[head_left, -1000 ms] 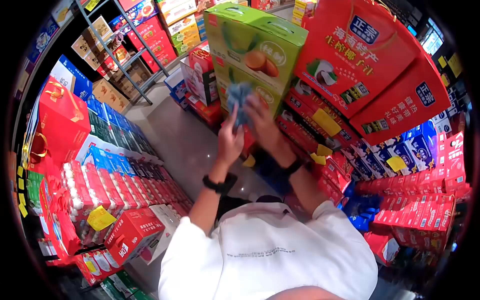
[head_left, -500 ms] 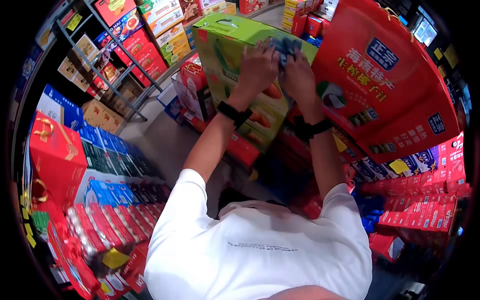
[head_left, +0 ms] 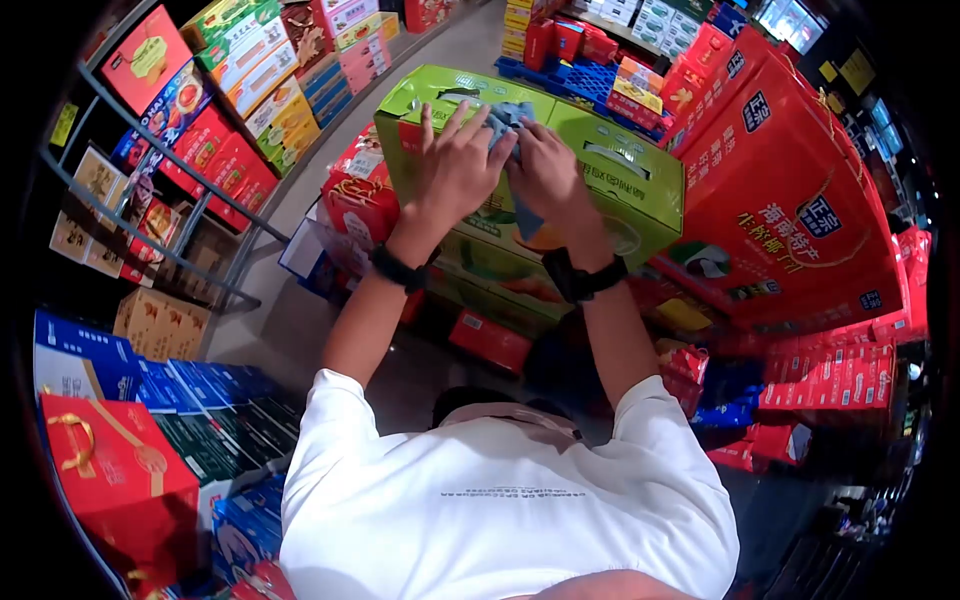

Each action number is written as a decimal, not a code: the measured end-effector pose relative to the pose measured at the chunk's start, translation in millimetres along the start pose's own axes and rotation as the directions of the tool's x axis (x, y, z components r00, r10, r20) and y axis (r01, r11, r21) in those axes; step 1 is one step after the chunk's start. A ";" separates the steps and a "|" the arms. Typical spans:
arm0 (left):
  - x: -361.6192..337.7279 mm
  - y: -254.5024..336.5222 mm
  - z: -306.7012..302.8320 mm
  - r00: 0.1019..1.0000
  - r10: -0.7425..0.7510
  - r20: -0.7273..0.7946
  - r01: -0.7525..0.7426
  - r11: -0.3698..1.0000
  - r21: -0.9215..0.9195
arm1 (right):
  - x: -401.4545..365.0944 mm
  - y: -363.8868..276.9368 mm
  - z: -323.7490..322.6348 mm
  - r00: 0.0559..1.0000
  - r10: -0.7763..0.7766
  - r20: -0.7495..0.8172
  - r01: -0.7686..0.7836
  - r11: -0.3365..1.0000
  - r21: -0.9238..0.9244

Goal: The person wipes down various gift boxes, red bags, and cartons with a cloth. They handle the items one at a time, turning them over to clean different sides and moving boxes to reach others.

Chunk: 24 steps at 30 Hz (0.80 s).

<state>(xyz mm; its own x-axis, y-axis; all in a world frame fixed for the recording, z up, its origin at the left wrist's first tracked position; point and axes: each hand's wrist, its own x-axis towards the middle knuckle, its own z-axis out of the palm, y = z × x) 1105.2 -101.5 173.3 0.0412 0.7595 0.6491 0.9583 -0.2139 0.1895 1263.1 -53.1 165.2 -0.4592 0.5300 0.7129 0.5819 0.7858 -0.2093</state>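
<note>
A blue-grey cloth (head_left: 512, 118) lies bunched on the top front edge of a green gift box (head_left: 628, 200), with one end hanging down the box's front. My right hand (head_left: 545, 172) is closed around the cloth, its fingers bent over it. Just to the left, my left hand (head_left: 458, 165) rests at the same edge with fingers stretched and spread; its thumb side meets the cloth. The box has carry handles on its lid, and more green boxes are under it.
Large red gift bags (head_left: 790, 220) stand close against the green box on the right. A metal ladder (head_left: 165, 200) leans at the left before stacked cartons (head_left: 245, 90). Behind is a blue pallet (head_left: 570, 82). A red bag (head_left: 120, 470) stands near left.
The view has shifted, showing more of the green box's lid. My left fingers have spread away from the cloth, which now hangs down below my right hand.
</note>
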 end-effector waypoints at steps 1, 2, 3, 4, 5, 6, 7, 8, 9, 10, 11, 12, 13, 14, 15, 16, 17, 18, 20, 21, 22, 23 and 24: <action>4.9 -11.8 0.1 1.000 -0.020 -0.003 0.020 0.999 -0.045 | 0.7 -2.5 0.3 0.998 0.052 0.033 -0.052 0.999 0.000; 10.4 -19.1 2.6 1.000 -0.007 0.003 0.007 0.998 -0.069 | -5.2 0.4 -7.8 0.997 0.069 0.035 -0.068 0.997 -0.023; 18.5 -28.4 6.9 1.000 -0.016 0.001 0.016 0.997 -0.075 | -13.2 7.1 -19.5 1.000 0.007 0.029 -0.004 0.997 -0.077; 26.7 -43.0 13.7 1.000 -0.030 0.000 0.030 0.996 -0.083 | -17.8 16.1 -27.7 0.998 -0.058 0.033 0.062 0.989 -0.132; 35.4 -52.8 18.0 1.000 -0.014 0.005 0.014 0.996 -0.087 | -16.7 26.1 -39.4 0.999 -0.037 0.019 0.039 0.992 -0.121; 39.3 -59.4 22.1 0.999 -0.021 0.029 0.024 0.995 -0.101 | -21.5 30.0 -58.5 0.985 0.128 0.119 -0.099 0.970 -0.223; 42.4 -70.5 25.1 0.998 -0.026 0.062 0.033 0.993 -0.110 | -23.3 40.8 -66.0 0.986 0.120 0.115 -0.081 0.952 -0.295; 47.2 -78.3 29.2 0.995 -0.027 0.092 0.038 0.992 -0.117 | -24.9 51.6 -74.5 0.988 0.109 0.107 -0.063 0.928 -0.367; 48.2 -82.9 33.7 0.991 -0.031 0.129 0.047 0.991 -0.127 | -26.6 58.9 -79.7 0.977 0.198 0.078 -0.167 0.941 -0.294; 52.0 -79.8 26.2 0.971 -0.080 0.224 0.119 0.979 -0.166 | -27.8 63.0 -83.9 0.956 0.288 0.051 -0.271 0.938 -0.218; 51.7 -77.0 24.7 0.978 -0.062 0.199 0.096 0.981 -0.170 | -31.3 71.3 -84.2 0.939 0.340 0.056 -0.324 0.925 -0.197; 50.3 -75.4 22.1 0.984 -0.053 0.168 0.082 0.983 -0.167 | -33.0 77.6 -78.3 0.919 0.390 0.061 -0.369 0.904 -0.218; 48.5 -72.1 17.2 0.986 -0.035 0.160 0.066 0.979 -0.193 | -33.2 75.9 -75.0 0.908 0.415 0.060 -0.388 0.885 -0.255; 49.0 -72.4 16.8 0.989 -0.017 0.145 0.045 0.981 -0.191 | -30.9 71.5 -69.9 0.901 0.430 0.054 -0.399 0.871 -0.287; 50.2 -71.1 14.3 0.987 -0.035 0.157 0.064 0.980 -0.188 | -28.1 66.4 -60.9 0.918 0.396 0.037 -0.371 0.886 -0.276; 50.3 -68.4 11.3 0.984 -0.052 0.168 0.084 0.979 -0.186 | -18.7 58.2 -52.9 0.926 0.374 0.055 -0.355 0.910 -0.213; 48.6 -67.2 10.9 0.988 -0.040 0.149 0.067 0.980 -0.188 | -12.1 47.5 -44.6 0.930 0.360 0.072 -0.347 0.926 -0.147; 46.9 -67.3 12.2 0.992 -0.041 0.122 0.063 0.983 -0.175 | -2.0 33.2 -42.0 0.920 0.370 0.130 -0.374 0.927 0.007; 47.7 -68.3 13.7 0.994 -0.046 0.102 0.062 0.985 -0.161 | 11.6 18.3 -23.5 0.951 0.267 0.154 -0.282 0.956 0.085; 46.1 -70.2 18.1 0.997 -0.031 0.073 0.042 0.987 -0.156 | 15.1 13.8 -17.2 0.964 0.216 0.155 -0.223 0.974 0.033; 46.5 -70.2 17.7 0.999 -0.015 0.045 0.022 0.988 -0.151 | 15.9 14.1 -14.4 0.974 0.164 0.159 -0.163 0.986 -0.018; 46.9 -70.8 17.8 0.997 -0.023 0.069 0.034 0.987 -0.159 | 15.4 21.3 -17.0 0.973 0.159 0.169 -0.164 0.986 0.014; 45.3 -72.1 18.2 0.994 -0.043 0.100 0.059 0.985 -0.164 | 13.0 26.3 -20.5 0.970 0.152 0.191 -0.165 0.985 0.054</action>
<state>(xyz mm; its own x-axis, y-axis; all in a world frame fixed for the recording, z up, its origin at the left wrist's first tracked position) 1043.1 -40.6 175.7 0.0281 0.8259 0.5631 0.8997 -0.2664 0.3458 1286.2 -32.1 182.7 -0.4846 0.6945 0.5318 0.6130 0.7033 -0.3599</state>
